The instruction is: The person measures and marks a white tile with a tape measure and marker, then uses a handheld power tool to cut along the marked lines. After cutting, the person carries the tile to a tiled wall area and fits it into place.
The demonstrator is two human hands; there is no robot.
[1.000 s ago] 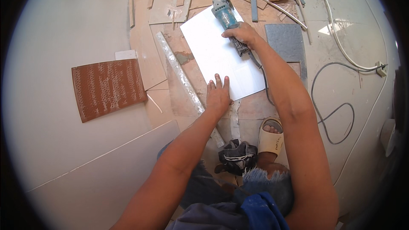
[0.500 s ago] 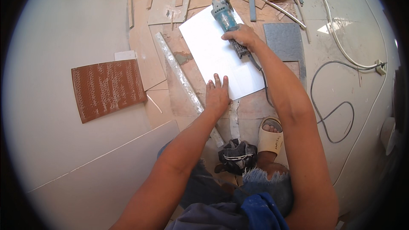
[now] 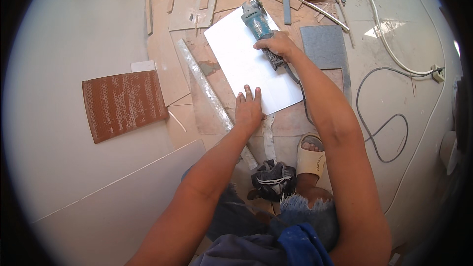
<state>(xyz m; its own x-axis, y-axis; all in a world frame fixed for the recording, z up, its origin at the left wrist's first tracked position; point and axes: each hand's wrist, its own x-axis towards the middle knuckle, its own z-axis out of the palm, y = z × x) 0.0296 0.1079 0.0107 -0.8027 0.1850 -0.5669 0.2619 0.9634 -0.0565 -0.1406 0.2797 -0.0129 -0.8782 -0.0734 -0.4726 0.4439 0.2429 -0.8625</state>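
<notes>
My right hand is wrapped round the body of a teal angle grinder, whose head is at the far edge of a white tile. Its dark cord runs down past the tile's right side. My left hand lies with fingers spread on the near part of the tile. Left of the tile lies a long, white-spattered straight bar, under my left forearm lower down. A grey slab lies to the right of the tile.
Wood-coloured strips, metal bars and offcuts lie beyond the tile. A brown ridged tile lies at left. Cords loop on the right floor beside a socket block. A dark bunched cloth lies by my sandalled foot.
The tile, grinder and both hands appear slightly further left in the picture, along with most of the surroundings. My grip and spread fingers look the same.
</notes>
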